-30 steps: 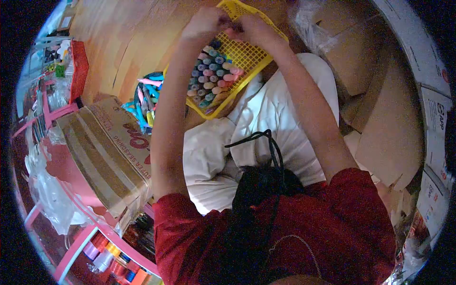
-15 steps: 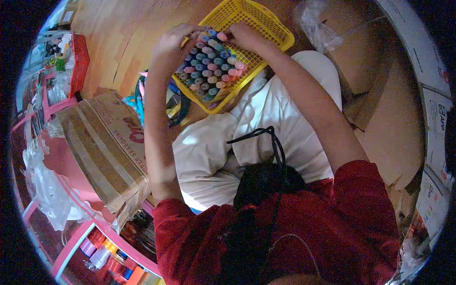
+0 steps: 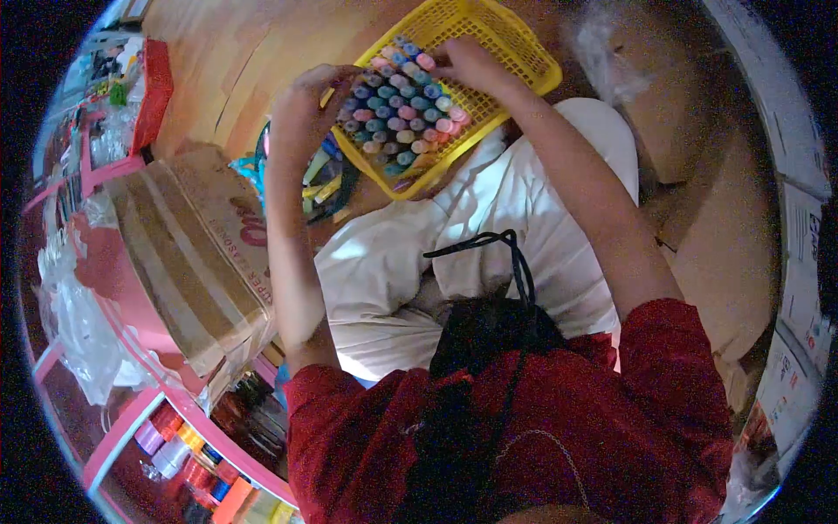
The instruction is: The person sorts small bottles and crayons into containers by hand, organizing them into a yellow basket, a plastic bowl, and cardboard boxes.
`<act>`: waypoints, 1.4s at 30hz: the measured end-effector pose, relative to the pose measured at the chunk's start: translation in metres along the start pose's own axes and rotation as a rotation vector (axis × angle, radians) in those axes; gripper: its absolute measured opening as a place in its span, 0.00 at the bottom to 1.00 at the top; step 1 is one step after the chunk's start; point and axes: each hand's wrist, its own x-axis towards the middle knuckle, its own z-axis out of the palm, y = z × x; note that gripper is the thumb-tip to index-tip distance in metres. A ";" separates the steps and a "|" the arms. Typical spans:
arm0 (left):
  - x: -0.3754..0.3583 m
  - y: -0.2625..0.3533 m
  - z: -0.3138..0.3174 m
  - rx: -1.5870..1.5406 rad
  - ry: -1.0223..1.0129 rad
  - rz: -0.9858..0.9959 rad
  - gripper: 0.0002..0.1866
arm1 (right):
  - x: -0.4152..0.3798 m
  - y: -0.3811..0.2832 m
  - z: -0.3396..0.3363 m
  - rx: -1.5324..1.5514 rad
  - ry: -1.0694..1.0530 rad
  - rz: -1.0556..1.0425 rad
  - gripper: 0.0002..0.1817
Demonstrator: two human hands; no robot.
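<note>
Several markers (image 3: 401, 109) with multicoloured round cap ends stand packed upright in one half of a yellow plastic basket (image 3: 428, 181). The basket is tilted in front of my knees. At its left edge, my left hand (image 3: 316, 94) is curled with its fingers bent over the rim beside the markers; the fingertips are partly hidden. My right hand (image 3: 471, 65) reaches over the basket's right half, its bent fingers against the pink-capped marker (image 3: 425, 62) at the edge of the bunch. What lies between those fingertips is hidden.
A taped cardboard box (image 3: 188, 236) stands left, near a red basket (image 3: 153, 96) and a pink shelf (image 3: 196, 415) with ribbon rolls. A dark container (image 3: 336, 196) of pens and tools lies by my left forearm. Flattened cardboard (image 3: 720, 236) and clear plastic (image 3: 615, 61) lie right.
The view has shifted slightly, so basket and markers appear a little higher and further right. My left hand has drawn back a little from the top of the markers toward the rim.
</note>
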 end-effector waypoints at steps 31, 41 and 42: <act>-0.098 -0.101 0.074 0.601 -0.171 -0.365 0.15 | 0.007 0.022 -0.016 -0.064 -0.165 0.173 0.20; -0.144 -0.079 0.032 0.298 0.217 -0.455 0.14 | 0.006 0.002 -0.057 -0.095 -0.148 0.142 0.17; -0.146 -0.067 0.027 0.122 0.330 -0.522 0.13 | 0.004 -0.004 -0.064 -0.029 -0.160 0.135 0.17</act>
